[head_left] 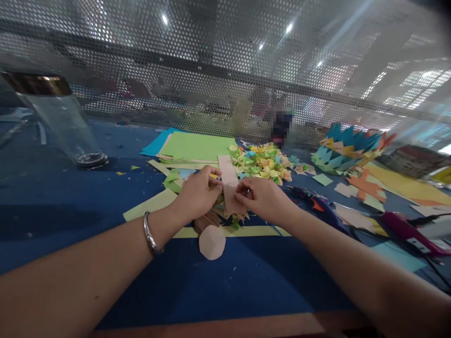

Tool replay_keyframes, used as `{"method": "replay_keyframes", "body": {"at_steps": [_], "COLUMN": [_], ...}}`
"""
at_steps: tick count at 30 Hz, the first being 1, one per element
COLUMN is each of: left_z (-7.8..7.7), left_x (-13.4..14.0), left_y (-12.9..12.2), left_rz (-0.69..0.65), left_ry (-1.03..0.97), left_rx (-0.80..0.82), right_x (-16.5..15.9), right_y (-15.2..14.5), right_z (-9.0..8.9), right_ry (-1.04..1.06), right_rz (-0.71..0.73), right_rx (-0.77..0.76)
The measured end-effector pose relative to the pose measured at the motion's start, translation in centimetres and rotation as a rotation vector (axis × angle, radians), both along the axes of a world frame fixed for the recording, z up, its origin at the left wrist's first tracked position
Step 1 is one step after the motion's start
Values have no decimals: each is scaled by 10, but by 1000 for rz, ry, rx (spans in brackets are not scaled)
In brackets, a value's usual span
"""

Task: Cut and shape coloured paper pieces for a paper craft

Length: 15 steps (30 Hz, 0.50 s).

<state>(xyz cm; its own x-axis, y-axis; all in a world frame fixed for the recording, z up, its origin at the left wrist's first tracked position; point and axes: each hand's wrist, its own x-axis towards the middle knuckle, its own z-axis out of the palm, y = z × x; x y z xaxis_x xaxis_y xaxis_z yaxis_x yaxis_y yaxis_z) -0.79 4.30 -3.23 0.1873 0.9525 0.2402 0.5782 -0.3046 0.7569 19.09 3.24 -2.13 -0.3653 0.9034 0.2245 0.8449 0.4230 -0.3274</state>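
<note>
A pale pink paper strip [229, 172] stands between my two hands, its lower end spread out. At its left edge is my left hand [201, 191], thumb and fingers closed in a pinch. From the other side my right hand [263, 198] pinches the strip's lower part. Below my left hand lies a pale pink many-sided paper piece [212, 243], partly over a brown rounded thing [207, 220] whose kind I cannot make out. A long yellow-green paper strip [259, 231] runs crosswise under them. Paper scraps under my hands are partly hidden.
Behind lie stacked green sheets [200, 146] and a heap of small folded paper flowers [264, 162]. A glass bottle [70, 117] stands left. At right are a zigzag paper crown [347, 149], dark blue pliers-like tool [322, 209], magenta glue gun [410, 234] with cord, and a perforated metal screen [183, 80] behind.
</note>
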Motion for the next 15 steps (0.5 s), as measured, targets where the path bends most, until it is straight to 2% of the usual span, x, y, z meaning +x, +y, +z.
{"method": "replay_keyframes", "body": {"at_steps": [7, 12, 15], "left_z": [1, 4, 1], "left_x": [14, 26, 29], "left_y": [15, 26, 25], "left_rz": [-68, -102, -187], "left_ry": [1, -15, -76], "left_rx": [-95, -76, -48], "right_x": [3, 8, 9], "right_y": [0, -1, -1], "right_z": [-6, -5, -2], "right_ry": [-15, -4, 0], "right_rz": [35, 83, 109], "right_rx": [34, 31, 22]}}
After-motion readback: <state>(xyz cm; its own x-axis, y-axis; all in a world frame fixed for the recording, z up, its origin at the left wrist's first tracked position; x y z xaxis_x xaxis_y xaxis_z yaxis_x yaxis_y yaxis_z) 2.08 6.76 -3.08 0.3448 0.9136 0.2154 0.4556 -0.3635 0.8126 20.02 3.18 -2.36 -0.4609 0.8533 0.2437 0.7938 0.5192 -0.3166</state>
